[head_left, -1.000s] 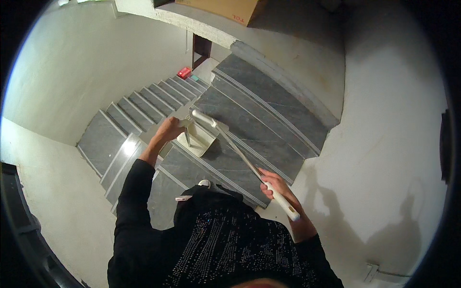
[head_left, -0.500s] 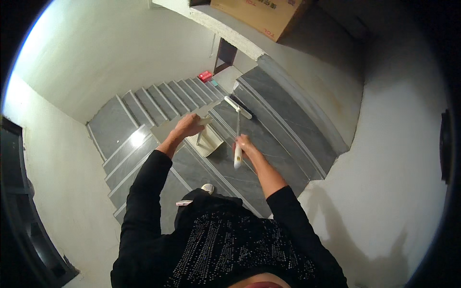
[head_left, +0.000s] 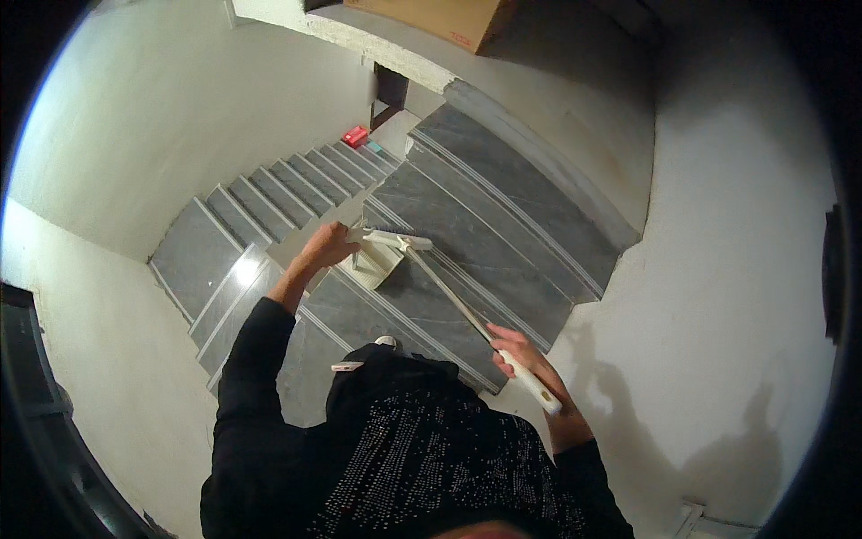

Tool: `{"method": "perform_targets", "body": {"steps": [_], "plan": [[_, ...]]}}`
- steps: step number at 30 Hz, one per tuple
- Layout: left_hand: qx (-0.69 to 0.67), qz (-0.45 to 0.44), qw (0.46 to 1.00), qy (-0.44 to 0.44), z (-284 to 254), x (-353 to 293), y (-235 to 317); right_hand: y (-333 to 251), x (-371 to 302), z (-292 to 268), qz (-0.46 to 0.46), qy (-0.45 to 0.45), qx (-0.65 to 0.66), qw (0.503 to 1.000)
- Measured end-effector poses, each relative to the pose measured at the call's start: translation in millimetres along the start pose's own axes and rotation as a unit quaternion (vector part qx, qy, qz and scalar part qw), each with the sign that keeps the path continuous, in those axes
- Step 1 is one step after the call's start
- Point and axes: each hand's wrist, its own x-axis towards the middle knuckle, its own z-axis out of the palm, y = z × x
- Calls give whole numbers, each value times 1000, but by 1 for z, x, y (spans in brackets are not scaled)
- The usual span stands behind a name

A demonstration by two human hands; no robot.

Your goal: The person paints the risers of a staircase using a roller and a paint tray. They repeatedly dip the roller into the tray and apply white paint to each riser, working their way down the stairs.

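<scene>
My right hand (head_left: 521,348) is closed around the pale handle of a long broom (head_left: 451,299), near its thick white grip end. The broom's white head with dark bristles lies up beside a cream dustpan (head_left: 379,271), partly over it. My left hand (head_left: 329,245) is closed on the dustpan's upright handle, whose top is mostly hidden by the fingers. Both tools are over grey stone steps (head_left: 489,225) in front of me; contact between the bristles and the dustpan cannot be made out.
Narrow steps (head_left: 269,196) curve down at the far left, with a red box (head_left: 356,136) beyond them. A cardboard box (head_left: 440,20) sits on a ledge above. White walls (head_left: 732,269) close in the sides, and a dark-framed window (head_left: 29,368) is at left.
My right hand has moved right and nearer to me. The broom head has swung left and nearer, from the upper step to the dustpan. My left hand keeps hold of the dustpan.
</scene>
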Motion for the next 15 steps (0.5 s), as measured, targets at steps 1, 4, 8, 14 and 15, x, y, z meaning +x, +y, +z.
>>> {"method": "perform_targets", "body": {"steps": [1, 4, 8, 14, 15], "plan": [[0, 16, 1000, 13, 8, -3, -1, 4, -15, -1, -3, 0, 35, 999], [12, 36, 999, 21, 15, -16, 16, 18, -22, -8, -35, 43, 85, 995], [-9, 81, 995, 51, 33, -23, 30, 20, 30, -30, -124, 35, 34, 991], [-34, 12, 999, 31, 62, -22, 51, 21, 80, -9, -32, 123, -2, 992], [-31, 4, 999, 33, 67, -22, 56, 31, 79, -9, -21, 131, -19, 991]]}}
